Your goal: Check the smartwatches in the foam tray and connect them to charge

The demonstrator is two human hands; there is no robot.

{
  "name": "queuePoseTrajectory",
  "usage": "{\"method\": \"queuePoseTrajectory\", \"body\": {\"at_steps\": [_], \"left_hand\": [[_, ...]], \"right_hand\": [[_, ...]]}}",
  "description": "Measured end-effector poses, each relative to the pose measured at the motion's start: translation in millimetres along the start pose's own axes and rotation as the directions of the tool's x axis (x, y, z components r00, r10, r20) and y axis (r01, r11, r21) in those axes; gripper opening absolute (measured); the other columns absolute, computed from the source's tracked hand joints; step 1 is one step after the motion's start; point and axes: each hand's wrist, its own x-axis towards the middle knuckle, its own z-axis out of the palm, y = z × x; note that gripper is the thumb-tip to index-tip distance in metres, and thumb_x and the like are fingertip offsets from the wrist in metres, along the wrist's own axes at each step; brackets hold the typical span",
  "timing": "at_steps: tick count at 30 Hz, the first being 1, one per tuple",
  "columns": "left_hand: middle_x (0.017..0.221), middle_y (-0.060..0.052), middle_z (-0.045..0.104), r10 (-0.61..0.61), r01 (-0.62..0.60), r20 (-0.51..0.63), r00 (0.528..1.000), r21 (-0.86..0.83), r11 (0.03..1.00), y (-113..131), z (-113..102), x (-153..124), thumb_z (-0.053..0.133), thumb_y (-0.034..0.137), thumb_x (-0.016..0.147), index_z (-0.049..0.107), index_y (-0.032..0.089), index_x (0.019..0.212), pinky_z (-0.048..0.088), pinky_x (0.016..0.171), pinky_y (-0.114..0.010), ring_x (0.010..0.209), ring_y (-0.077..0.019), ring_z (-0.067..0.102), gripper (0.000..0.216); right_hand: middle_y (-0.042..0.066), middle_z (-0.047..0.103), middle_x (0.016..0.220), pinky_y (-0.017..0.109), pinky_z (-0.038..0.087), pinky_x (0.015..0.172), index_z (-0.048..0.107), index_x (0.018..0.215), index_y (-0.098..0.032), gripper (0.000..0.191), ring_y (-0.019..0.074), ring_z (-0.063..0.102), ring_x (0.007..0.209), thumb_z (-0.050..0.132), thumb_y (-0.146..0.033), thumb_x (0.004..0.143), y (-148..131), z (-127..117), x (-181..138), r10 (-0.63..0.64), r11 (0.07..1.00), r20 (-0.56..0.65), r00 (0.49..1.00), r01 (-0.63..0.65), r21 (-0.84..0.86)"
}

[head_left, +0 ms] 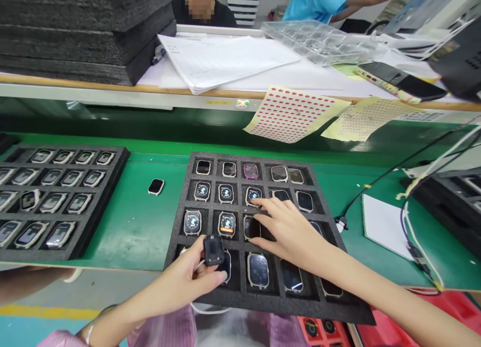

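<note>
My left hand [195, 272] is closed around a small black square device [214, 250] with tiny metal dots along its lower edge; a white cable runs from beside it. This hand is over the lower left of a black foam tray [270, 303] of watches and partly covers some of them. My right hand [285, 226] is spread over the tray's middle, holding nothing. Its index fingertip touches the lower edge of a lit watch [254, 195], and its thumb is at a dark-screened watch [251, 227]. Other lit watches [227, 223] lie to the left; a watch [258, 270] in front has a dark screen.
Another foam tray of watches [103, 206] lies left, with a single watch [156, 186] between the trays. Cables [408, 221] and a white pad [387, 226] are right. Papers [229, 61], a phone [404, 80] and stacked foam [75, 36] occupy the shelf. People are beyond.
</note>
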Motion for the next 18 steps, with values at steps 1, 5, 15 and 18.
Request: {"method": "queuePoseTrajectory", "body": {"at_steps": [1,5,15,18], "left_hand": [[0.095,-0.001,0.052,-0.014,0.014,0.015,1.000,0.018,1.000,2,1,3,0.057,0.022,0.087,0.045,0.022,0.117,0.042,0.075,-0.028,0.077,-0.0122,0.048,0.033],[0.083,0.002,0.048,-0.031,0.029,0.086,0.996,0.025,0.999,13,10,22,0.058,0.018,0.083,0.048,0.018,0.102,0.035,0.056,-0.022,0.060,-0.0077,0.039,0.022],[0.085,0.002,0.053,-0.081,0.086,0.141,0.987,-0.027,0.996,14,19,47,0.068,0.015,0.072,0.049,0.016,0.100,0.028,0.048,-0.020,0.052,-0.0042,0.037,0.034],[0.086,0.002,0.051,-0.052,0.054,0.106,0.993,-0.019,0.998,10,20,46,0.071,0.022,0.074,0.049,0.016,0.106,0.030,0.051,-0.021,0.056,-0.0058,0.038,0.039]], "right_hand": [[0.018,0.054,0.122,0.047,0.045,0.077,0.068,0.086,-0.011,0.025,0.0353,0.051,0.103,0.077,-0.032,0.074,1,2,0,0.001,1.000,0.005,1.000,-0.001,-0.016],[0.020,0.050,0.127,0.050,0.046,0.078,0.068,0.084,-0.010,0.029,0.0365,0.051,0.105,0.080,-0.033,0.071,5,8,5,-0.059,0.998,0.029,0.998,0.059,-0.013],[0.011,0.053,0.127,0.043,0.041,0.094,0.065,0.094,-0.017,0.029,0.0284,0.051,0.113,0.078,-0.027,0.070,6,-15,-10,-0.033,0.895,-0.112,0.993,0.079,0.439],[0.012,0.060,0.119,0.044,0.042,0.091,0.063,0.102,-0.015,0.032,0.0268,0.057,0.104,0.074,-0.030,0.075,-4,-9,-11,-0.127,0.893,-0.126,0.984,0.169,0.417]]}}
